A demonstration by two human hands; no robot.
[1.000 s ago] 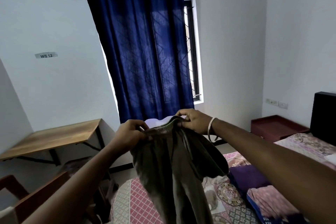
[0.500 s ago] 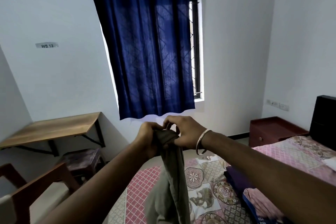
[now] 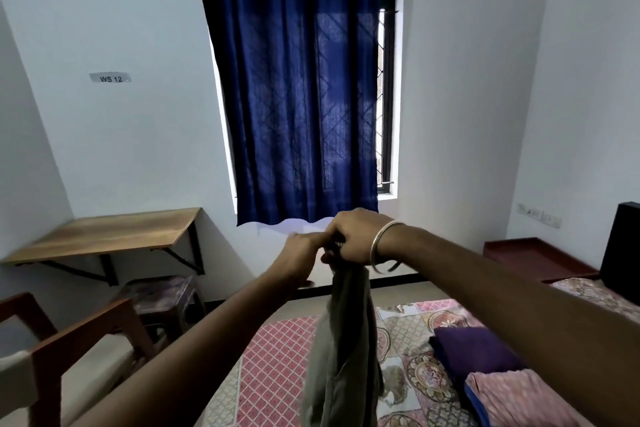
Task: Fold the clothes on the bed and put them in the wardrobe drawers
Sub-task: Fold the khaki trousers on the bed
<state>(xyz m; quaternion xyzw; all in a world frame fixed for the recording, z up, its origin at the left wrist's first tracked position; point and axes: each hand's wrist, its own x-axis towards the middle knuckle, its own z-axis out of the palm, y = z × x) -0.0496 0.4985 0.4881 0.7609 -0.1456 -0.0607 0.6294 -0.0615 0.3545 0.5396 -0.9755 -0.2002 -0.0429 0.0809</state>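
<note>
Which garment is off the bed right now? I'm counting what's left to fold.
The olive-grey garment, hanging from the right hand by its top edge. The folded purple cloth and pink striped cloth lie on the bed.

Open air around hanging garment (image 3: 341, 340); folded clothes (image 3: 485, 367) right.

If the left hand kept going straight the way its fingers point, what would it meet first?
The left hand points right, toward the right hand, which grips the top of the olive garment. It would probably meet that bunched top or the right hand's fingers first; depth is unclear.
</note>
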